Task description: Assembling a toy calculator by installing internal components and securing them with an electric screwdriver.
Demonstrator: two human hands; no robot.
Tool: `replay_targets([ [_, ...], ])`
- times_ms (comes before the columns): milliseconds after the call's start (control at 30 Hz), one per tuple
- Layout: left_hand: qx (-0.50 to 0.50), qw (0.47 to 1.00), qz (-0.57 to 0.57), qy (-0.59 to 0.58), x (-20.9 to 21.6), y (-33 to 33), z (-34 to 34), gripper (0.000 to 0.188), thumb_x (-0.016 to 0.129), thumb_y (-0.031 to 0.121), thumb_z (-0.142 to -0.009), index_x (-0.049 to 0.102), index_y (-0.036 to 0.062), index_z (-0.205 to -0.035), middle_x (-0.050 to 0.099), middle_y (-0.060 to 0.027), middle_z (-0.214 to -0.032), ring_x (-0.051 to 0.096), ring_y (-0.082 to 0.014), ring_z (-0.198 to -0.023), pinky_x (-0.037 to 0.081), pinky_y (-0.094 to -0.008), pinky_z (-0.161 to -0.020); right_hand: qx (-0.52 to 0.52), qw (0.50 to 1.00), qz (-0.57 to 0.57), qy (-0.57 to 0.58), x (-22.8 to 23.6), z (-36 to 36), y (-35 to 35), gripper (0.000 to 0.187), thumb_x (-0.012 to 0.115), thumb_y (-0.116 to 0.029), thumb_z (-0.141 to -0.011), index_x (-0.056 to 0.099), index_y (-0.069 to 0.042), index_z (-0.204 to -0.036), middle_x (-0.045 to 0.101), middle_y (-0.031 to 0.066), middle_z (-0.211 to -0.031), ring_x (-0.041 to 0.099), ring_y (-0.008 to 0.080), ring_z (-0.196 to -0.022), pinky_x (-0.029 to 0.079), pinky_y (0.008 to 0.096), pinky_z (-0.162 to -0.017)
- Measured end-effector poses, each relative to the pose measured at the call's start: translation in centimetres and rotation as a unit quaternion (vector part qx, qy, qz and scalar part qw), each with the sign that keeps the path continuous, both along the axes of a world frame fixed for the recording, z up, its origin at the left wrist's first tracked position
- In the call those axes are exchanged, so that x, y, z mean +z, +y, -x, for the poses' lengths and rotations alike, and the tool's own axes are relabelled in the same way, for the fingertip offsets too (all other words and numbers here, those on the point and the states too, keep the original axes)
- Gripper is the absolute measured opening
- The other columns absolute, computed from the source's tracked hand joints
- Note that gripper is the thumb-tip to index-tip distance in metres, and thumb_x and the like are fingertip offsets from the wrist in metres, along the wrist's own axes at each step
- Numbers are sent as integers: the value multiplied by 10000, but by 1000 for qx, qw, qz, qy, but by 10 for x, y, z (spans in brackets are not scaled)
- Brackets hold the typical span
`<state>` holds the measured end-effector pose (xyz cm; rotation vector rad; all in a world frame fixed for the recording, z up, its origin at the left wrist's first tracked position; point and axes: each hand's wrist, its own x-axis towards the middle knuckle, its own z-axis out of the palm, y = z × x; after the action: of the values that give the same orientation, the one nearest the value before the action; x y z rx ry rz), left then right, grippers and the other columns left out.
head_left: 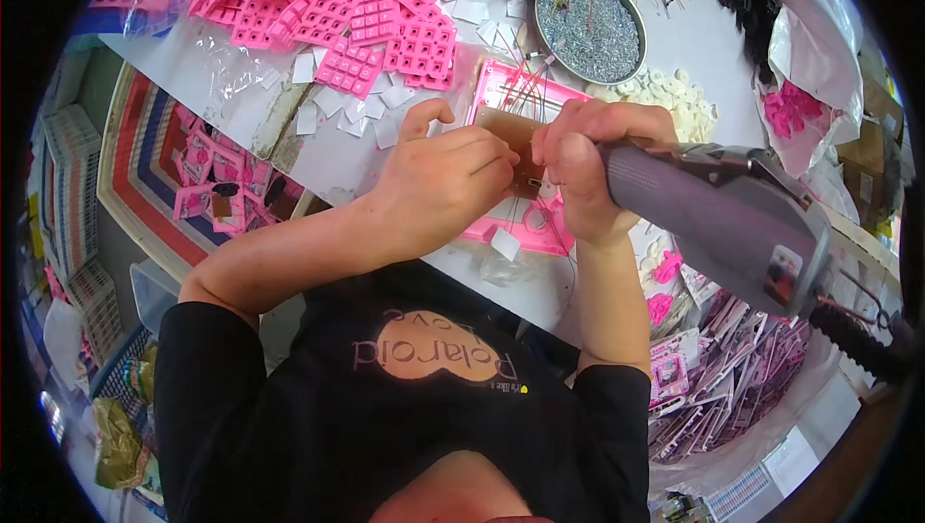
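The left hand (443,176) curls against the brown board (506,126), apparently steadying it over the pink shell (540,240) by the bench's (696,51) near edge; the right hand (595,161) bunches opposite, its grip on the grey driver (718,219) unclear.

White worktable (718,60) over a grey floor (138,234)

The tabletop runs slantwise across the upper view, bent by the lens, with a scuffed, grimy strip (285,116) crossing its left part. Left of it, a wide tub with a red, white and blue striped lining (143,161) stands near pale slatted crates (72,157). A translucent bin (154,292) and a blue openwork basket (108,375) sit lower down. Brown cardboard boxes (870,142) line the right side. Bright, whitish light falls across the table; the outer rim fades to black.
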<state>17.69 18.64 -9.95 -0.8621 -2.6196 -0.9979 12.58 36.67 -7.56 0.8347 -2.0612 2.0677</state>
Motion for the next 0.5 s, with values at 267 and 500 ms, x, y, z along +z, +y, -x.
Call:
replay_targets([
  [267,18,996,-86,-19,-2,1,4,193,792,118,-795,688,131,-957,728,23,-985,699,-145,-929,302,-477,-1042,120,965,224,-66,40,-5,0,469,702,-141,-924,438,-52,-1301,498,13,-647,479,129,-562,463,297,-551],
  [500,-14,988,-149,-23,1,3,7,227,813,75,-753,675,124,-926,734,21,-940,704,-162,-851,286,-498,-1071,153,954,236,-100,50,-21,3,471,721,-218,-927,442,-66,-1274,497,11,-665,478,145,-602,466,338,-602],
])
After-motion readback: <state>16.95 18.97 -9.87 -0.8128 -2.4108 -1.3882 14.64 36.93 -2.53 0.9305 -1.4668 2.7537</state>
